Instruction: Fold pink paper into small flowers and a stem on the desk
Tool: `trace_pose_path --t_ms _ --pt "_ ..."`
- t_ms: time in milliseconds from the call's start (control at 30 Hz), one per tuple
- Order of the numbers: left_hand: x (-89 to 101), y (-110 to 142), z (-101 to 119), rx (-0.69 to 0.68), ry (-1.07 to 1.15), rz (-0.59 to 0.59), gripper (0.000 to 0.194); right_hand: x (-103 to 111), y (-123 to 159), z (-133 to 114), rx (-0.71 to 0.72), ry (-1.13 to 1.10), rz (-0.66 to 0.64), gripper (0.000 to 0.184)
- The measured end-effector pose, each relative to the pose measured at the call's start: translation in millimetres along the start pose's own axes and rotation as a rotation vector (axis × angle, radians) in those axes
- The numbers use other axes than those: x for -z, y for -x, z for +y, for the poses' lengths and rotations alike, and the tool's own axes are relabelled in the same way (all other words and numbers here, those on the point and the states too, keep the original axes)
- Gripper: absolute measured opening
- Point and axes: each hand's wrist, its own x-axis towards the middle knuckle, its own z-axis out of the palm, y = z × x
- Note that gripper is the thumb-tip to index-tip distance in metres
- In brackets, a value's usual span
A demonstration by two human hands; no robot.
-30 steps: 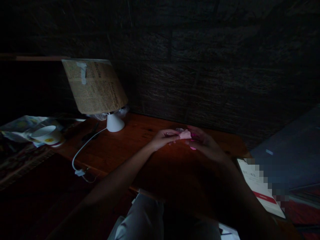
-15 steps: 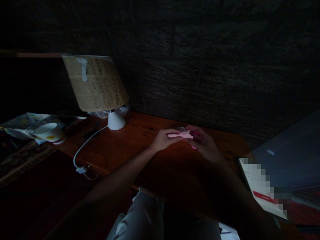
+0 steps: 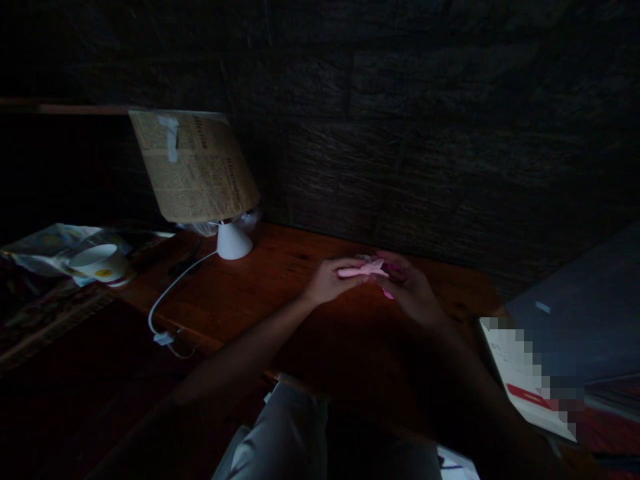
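Observation:
My left hand (image 3: pixel 331 281) pinches a light pink, folded piece (image 3: pixel 369 268) that looks like paper or thin cloth; its exact kind is too dim to make out. From the other side, my right hand (image 3: pixel 411 288) closes its fingers on the right end of the same piece. A brighter pink bit (image 3: pixel 395 269) shows between the right fingers, and a pink edge hangs below them. Something small and clear (image 3: pixel 363 257) lies just behind the left fingers. Both hands are above the wooden table (image 3: pixel 280 267).
A lamp (image 3: pixel 234 241) with a newsprint shade stands at the back left, its white cord (image 3: pixel 173 287) running over the front edge. Further left are a white cup (image 3: pixel 100 262) and a plastic bag (image 3: pixel 45 247). A book-like item (image 3: pixel 520 373) lies at right. A dark wall (image 3: pixel 340 160) rises behind.
The pink piece has shifted slightly and its folds look different between my fingers. Both hands keep their hold in nearly the same place.

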Motion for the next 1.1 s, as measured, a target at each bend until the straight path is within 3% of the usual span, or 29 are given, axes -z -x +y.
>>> trace_pose_path --t_ms 500,700,1100 --pt "0.8 2.2 3.1 -0.017 -0.094 0.030 0.021 -9.3 1.0 2.3 0.006 -0.003 0.082 0.055" --pt "-0.4 1.4 3.8 -0.065 -0.101 0.078 0.019 -6.5 1.0 -0.1 -0.038 0.068 0.090 0.032" --pt "-3.4 4.2 2.4 -0.076 -0.122 0.094 0.017 -13.2 2.1 -1.0 0.026 0.029 0.109 0.026"
